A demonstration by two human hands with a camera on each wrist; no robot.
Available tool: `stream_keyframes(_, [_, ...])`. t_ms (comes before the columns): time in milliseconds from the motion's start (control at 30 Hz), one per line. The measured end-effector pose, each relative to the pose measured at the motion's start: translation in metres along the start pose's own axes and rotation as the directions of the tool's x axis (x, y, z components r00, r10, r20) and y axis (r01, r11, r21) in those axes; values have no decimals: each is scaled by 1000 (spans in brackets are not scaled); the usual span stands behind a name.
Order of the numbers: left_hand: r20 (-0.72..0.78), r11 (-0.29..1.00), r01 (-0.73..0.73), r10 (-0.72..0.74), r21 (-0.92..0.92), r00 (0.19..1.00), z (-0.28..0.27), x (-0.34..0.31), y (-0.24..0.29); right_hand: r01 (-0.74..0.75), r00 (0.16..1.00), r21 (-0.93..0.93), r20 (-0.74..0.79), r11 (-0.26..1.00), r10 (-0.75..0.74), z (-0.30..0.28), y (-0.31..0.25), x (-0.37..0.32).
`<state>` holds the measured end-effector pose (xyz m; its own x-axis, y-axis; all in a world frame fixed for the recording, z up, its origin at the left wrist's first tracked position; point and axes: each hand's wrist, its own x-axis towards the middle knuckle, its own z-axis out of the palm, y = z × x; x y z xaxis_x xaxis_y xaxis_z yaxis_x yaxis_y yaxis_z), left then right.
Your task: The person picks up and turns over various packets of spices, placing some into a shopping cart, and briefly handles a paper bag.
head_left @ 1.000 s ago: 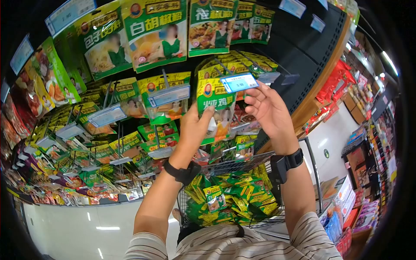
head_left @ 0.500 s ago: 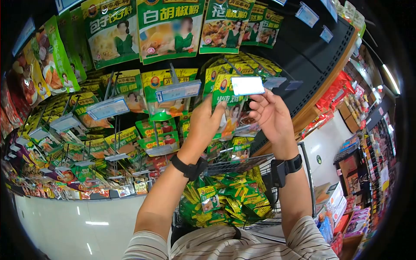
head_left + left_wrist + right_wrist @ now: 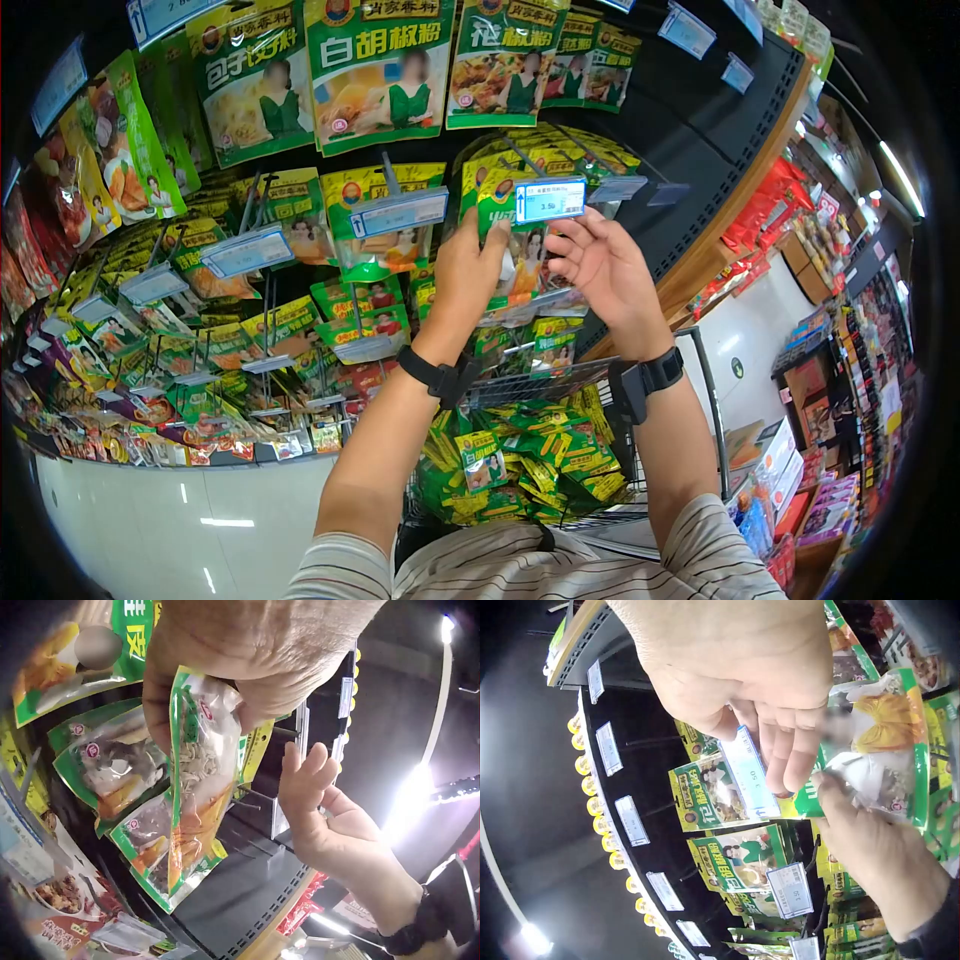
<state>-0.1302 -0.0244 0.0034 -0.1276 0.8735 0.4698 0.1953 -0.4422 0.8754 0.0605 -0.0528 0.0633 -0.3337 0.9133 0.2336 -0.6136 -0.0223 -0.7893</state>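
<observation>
In the head view my left hand (image 3: 467, 275) grips a green and yellow seasoning packet (image 3: 523, 275) at its left side, thumb across the front. The left wrist view shows the clear front of that packet (image 3: 199, 765) hanging below the hand (image 3: 262, 660), with pale dried pieces inside. A blue-edged price tag (image 3: 549, 200) covers the packet's upper part. My right hand (image 3: 608, 268) is at the tag's lower right corner, fingers curled; in the right wrist view its thumb and fingers pinch the tag (image 3: 748, 772).
Rows of hanging packets (image 3: 380, 75) with price tags (image 3: 398, 212) fill the rack above and to the left. Below my forearms stands a wire cart holding many green and yellow packets (image 3: 540, 455). A wooden shelf edge (image 3: 715, 235) runs along the right, with an aisle floor (image 3: 735, 325) beyond.
The price tag has turned from tilted to nearly level and faces the head camera, its print readable. Both hands shifted right, then slightly back left in the head view, with the grip on the packet kept.
</observation>
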Motion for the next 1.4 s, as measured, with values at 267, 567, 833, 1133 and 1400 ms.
stream_keyframes(267, [-81, 997, -19, 25, 69, 996, 1, 5, -5, -58, 998, 15, -6, 998, 58, -5, 9, 22])
stream_keyframes(567, [-35, 998, 11, -13, -69, 999, -4, 3, -1, -82, 994, 138, -55, 987, 91, 6, 22, 35])
stream_keyframes(833, [-46, 997, 76, -76, 2, 996, -3, 24, -22, -29, 999, 157, -16, 987, 32, 7, 33, 47])
stream_keyframes(1133, [-151, 990, 88, -71, 108, 986, 6, 64, -51, -83, 996, 113, -33, 990, 87, -11, 42, 17])
stream_keyframes(1400, [-146, 886, 148, -92, 440, 985, 6, 100, -86, -127, 983, -7, -138, 992, 125, -60, 27, -96])
